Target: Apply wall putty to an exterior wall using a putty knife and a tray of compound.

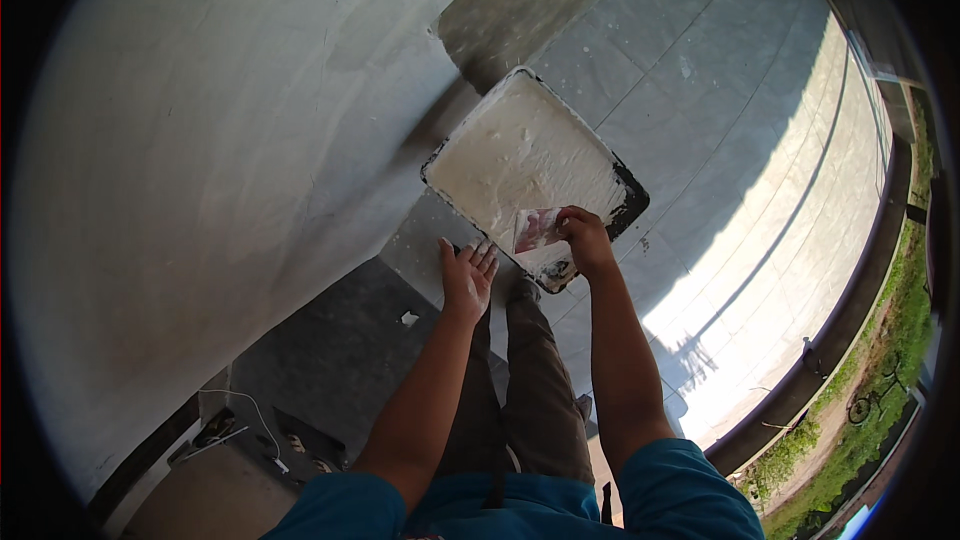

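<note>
My right hand point(588, 237) grips a flat putty scraper point(538, 228), reddish and smeared with white, at its right edge. The scraper is over the near corner of a black rectangular tray point(630, 197). Creamy white putty point(510, 155) covers most of the tray's inside, and its surface is uneven. My left hand point(469, 278) is palm up beside the tray's near left edge, fingers apart and with white smears on them. Nothing lies in that palm.
A pale coated wall point(200, 160) rises on the left, with a bare grey-brown patch point(510, 15) beyond the tray. Grey tiles point(690, 90) cover the floor. Dark flooring point(330, 340), a thin white cable point(262, 410) and small items lie at lower left. A low dark ledge point(770, 425) borders grass at right.
</note>
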A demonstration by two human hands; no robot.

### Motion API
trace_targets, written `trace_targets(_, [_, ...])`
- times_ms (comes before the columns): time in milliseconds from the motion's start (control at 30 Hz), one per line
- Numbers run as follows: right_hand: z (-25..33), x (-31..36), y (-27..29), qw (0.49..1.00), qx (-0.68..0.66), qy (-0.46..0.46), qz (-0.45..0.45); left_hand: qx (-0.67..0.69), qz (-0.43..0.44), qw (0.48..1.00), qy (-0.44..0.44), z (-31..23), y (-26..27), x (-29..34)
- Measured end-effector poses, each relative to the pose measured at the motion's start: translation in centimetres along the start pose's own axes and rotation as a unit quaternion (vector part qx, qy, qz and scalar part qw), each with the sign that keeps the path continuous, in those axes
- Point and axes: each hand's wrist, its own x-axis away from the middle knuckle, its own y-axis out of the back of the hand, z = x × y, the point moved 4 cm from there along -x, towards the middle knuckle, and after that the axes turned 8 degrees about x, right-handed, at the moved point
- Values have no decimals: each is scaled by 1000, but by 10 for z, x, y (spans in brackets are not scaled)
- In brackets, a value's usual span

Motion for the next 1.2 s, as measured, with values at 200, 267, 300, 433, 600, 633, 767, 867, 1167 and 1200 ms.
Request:
trace_targets(200, [12,6,-1,990,125,46,-52,4,-5,1000,4,-1,5,-2])
trace_targets(267, [5,6,0,996,65,40,-41,12,-9,1000,1,0,6,-3])
trace_targets(300, [1,6,1,999,5,34,-30,9,-2,1000,2,1,4,-4])
trace_targets(433, [-7,8,0,997,41,40,-50,6,-3,1000,4,3,6,-3])
trace_targets(600, [3,18,-12,988,-139,-34,-56,7,0,1000,2,-2,10,3])
trace_targets(633, [7,19,-18,978,-186,-65,-61,5,-5,1000,1,-6,12,4])
trace_targets(767, [55,10,-48,960,-277,13,-24,-29,-32,998,-47,-30,5,13])
trace_targets(867, [97,-14,-71,960,-243,116,-83,-99,-16,988,-117,-61,-20,26])
trace_targets(1167, [162,-92,-166,919,-31,269,-288,-159,14,969,-186,-152,-53,59])
trace_targets(1200, [160,-98,-173,886,-8,309,-346,-163,14,969,-184,-154,-52,60])
